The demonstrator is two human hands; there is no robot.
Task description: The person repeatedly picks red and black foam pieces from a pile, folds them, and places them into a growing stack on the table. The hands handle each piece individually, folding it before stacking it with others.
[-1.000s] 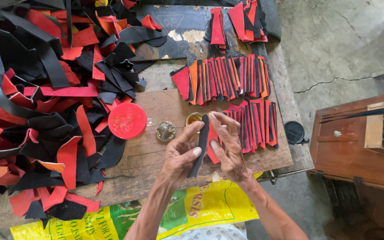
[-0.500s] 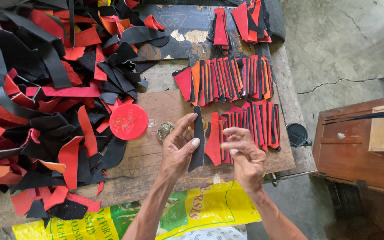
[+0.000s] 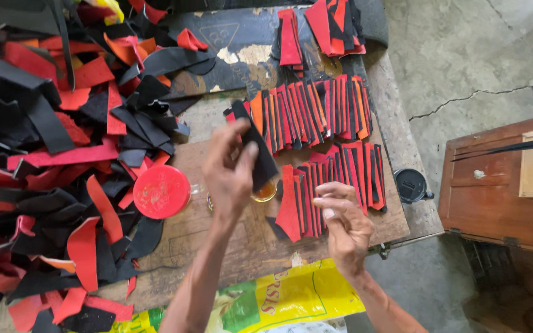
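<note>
My left hand (image 3: 229, 172) holds a black strip of cut material (image 3: 259, 151), lifted over a small open tin of amber glue (image 3: 266, 192). My right hand (image 3: 340, 225) hovers at the near end of the front row of red and black pieces (image 3: 334, 185), fingers loosely bent, holding nothing that I can see. A second row of overlapping red, orange and black pieces (image 3: 316, 114) lies just behind it on the wooden table (image 3: 242, 246).
A big heap of red and black offcuts (image 3: 50, 160) covers the left side. A round red lid (image 3: 160, 191) sits by the heap. More stacked pieces (image 3: 322, 24) lie at the back. A black round lid (image 3: 411, 185) rests at the table's right edge; a wooden box (image 3: 501, 185) stands beyond. A yellow sack (image 3: 279, 299) lies near me.
My left hand has carried the black strip up and away from my right hand, over the glue tin. My right hand has let go of the strip and dropped toward the front row.
</note>
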